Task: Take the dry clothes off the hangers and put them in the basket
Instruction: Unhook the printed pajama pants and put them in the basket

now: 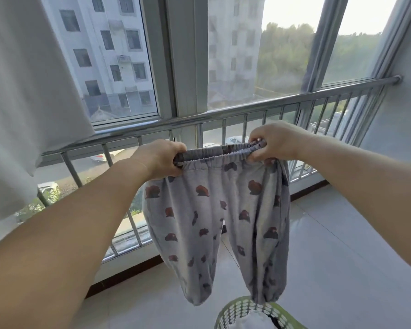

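A small pair of grey trousers (199,217) with dark red-brown prints hangs in the air in front of me, stretched by its elastic waistband. My left hand (159,160) grips the waistband's left end, and my right hand (274,141) grips its right end. Both legs dangle down; the right leg's cuff hangs just above the rim of a green lattice basket (237,309) at the bottom edge, which holds something white. No hanger is visible on the trousers.
A white garment (22,91) hangs at the upper left. A steel railing (223,112) runs along the window behind the trousers. Pale glossy floor tiles (342,257) spread to the right of the basket, and a white wall stands at the far right.
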`<state>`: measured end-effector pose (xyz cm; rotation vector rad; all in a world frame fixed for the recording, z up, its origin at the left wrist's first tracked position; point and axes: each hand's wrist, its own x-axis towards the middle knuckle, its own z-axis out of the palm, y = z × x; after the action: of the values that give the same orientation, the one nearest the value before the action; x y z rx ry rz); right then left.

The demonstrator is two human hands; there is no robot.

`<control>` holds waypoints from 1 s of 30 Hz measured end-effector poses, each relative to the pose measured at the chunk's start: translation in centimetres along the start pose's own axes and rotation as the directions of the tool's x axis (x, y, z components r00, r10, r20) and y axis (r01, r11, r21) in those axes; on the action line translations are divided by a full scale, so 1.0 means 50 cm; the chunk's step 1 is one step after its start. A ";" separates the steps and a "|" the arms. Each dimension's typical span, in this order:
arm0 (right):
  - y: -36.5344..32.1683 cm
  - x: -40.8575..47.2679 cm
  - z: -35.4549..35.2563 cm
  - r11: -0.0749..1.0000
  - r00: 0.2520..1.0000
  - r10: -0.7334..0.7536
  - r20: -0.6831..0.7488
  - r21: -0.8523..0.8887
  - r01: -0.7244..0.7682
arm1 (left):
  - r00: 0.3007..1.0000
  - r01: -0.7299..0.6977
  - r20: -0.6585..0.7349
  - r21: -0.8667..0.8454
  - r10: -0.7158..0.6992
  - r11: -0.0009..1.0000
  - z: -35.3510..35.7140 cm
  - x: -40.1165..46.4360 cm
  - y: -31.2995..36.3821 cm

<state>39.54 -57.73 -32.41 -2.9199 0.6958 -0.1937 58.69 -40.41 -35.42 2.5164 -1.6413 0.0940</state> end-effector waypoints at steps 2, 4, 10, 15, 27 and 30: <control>0.014 -0.009 -0.001 0.999 0.998 0.045 -0.037 0.008 -0.045 | 1.000 -0.004 0.013 -0.049 0.005 0.999 0.000 0.004 0.008; 0.026 -0.018 -0.001 0.993 0.995 0.089 -0.042 0.078 -0.086 | 1.000 0.007 0.009 -0.149 -0.006 0.989 -0.003 0.004 0.011; 0.049 -0.037 -0.009 0.822 0.977 0.200 0.068 0.531 -0.205 | 0.991 0.020 -0.100 -0.544 -0.089 0.839 -0.009 0.003 0.028; 0.062 -0.045 -0.022 0.612 0.966 0.249 0.072 0.761 -0.214 | 0.973 0.074 -0.048 -0.864 -0.227 0.497 -0.019 -0.005 0.034; -0.006 -0.020 0.001 0.752 0.814 0.515 -0.270 0.599 -0.277 | 0.881 0.225 0.213 -0.974 -0.423 -0.022 -0.014 0.027 0.168; -0.039 -0.022 0.010 0.693 0.874 0.439 -0.208 0.697 -0.182 | 0.897 0.206 0.215 -0.976 -0.385 -0.066 -0.019 0.034 0.206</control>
<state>39.47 -55.46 -32.68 -2.0490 0.9360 -0.7815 49.99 -45.91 -33.45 1.4363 -0.4657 -0.7196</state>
